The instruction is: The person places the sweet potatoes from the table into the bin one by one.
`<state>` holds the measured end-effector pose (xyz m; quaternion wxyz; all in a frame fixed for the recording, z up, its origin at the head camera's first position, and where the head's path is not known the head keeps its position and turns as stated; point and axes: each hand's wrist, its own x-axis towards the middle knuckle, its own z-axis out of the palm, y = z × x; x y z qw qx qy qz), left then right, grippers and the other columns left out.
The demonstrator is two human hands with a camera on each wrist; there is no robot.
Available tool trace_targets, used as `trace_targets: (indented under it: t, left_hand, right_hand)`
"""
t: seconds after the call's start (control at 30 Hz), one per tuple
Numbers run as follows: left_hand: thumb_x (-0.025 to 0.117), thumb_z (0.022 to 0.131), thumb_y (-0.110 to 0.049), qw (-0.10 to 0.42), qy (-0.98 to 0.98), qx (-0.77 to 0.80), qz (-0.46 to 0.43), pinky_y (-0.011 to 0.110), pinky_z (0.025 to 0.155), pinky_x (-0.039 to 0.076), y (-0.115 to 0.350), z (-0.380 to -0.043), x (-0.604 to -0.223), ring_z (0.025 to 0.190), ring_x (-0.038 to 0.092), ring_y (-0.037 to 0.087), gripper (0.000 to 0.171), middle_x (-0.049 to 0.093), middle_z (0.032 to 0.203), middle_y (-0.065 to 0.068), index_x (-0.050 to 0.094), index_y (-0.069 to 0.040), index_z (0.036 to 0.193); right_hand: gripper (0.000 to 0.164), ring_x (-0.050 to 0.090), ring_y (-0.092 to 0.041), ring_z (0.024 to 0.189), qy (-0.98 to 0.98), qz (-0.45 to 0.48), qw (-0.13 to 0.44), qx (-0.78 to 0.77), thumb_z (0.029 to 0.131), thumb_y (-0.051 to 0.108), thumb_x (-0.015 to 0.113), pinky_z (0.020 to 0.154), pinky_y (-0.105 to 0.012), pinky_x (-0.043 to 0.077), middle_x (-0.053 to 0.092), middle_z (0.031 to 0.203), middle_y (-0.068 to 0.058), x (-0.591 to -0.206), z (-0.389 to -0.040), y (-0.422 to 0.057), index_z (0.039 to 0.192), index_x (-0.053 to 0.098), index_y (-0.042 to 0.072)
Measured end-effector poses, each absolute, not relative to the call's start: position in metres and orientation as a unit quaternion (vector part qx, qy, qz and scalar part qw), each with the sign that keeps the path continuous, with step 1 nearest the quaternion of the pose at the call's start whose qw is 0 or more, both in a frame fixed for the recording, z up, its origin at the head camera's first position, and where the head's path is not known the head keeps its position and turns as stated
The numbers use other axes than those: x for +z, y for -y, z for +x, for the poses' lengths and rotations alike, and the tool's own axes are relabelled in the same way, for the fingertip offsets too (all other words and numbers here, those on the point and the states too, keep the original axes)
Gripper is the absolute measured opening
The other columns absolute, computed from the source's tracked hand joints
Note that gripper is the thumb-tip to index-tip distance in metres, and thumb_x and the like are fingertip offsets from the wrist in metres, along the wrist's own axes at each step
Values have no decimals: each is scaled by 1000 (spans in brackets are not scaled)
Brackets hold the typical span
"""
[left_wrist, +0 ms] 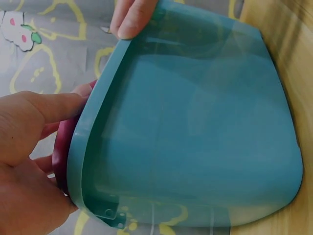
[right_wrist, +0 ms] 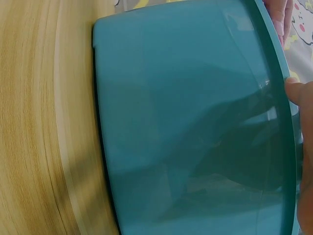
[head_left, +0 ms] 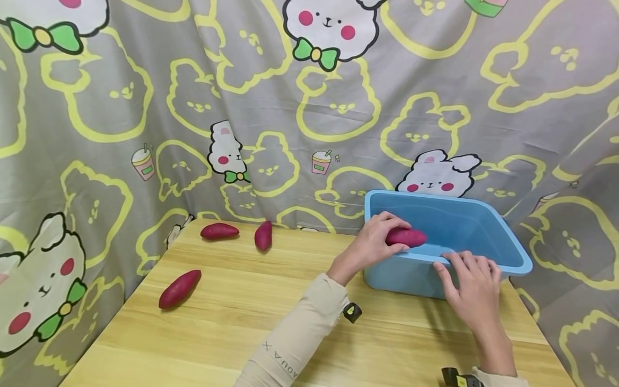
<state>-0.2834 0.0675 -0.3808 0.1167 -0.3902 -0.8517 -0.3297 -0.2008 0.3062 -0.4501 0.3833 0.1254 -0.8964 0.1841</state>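
My left hand [head_left: 374, 239] grips a purple-red sweet potato [head_left: 408, 237] just above the near rim of a blue plastic bin [head_left: 406, 274], toward its left end. In the left wrist view the sweet potato [left_wrist: 62, 147] shows partly behind the rim, with the thumb along one side and fingers round the other. My right hand [head_left: 474, 287] holds the bin's near rim farther right, fingers bent over the edge. The right wrist view has its thumb [right_wrist: 293, 90] at the rim of the bin [right_wrist: 195, 112]; the rest of that hand is mostly cut off.
Three more sweet potatoes lie on the wooden table [head_left: 242, 306]: one at the back left [head_left: 220, 231], another beside it [head_left: 263, 236], and a larger one [head_left: 180, 290] nearer the left edge. A patterned grey curtain [head_left: 271, 107] hangs behind the table and bin.
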Motion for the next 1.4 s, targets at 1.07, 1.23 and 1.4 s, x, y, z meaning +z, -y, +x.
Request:
trace_targets:
  t: [1.07,1.23,1.4]
  left_hand:
    - [70,99,-19,176,816,-384,-395,13,92,43,-23,-260,-392,111,55,8,24,61,122,-2,69,-14,123]
    - [70,100,-19,185,814,-385,-393,16,101,42,-8,-255,-395,118,56,9,25,62,123,-3,69,-14,124]
    - [72,98,-15,198,810,-381,-399,20,101,44,6,-251,-400,116,59,11,28,64,122,0,69,-10,125]
  right_hand:
    - [29,48,-44,103,891,130,388,196,97,31,69,100,-71,21,63,104,-17,-453,-203,-309,112,70,6]
    - [29,48,-45,103,889,132,392,197,97,32,68,100,-71,22,63,103,-17,-454,-204,-309,112,70,6]
    - [29,48,-45,103,888,133,392,198,97,32,68,100,-71,22,63,103,-18,-453,-203,-309,111,70,7]
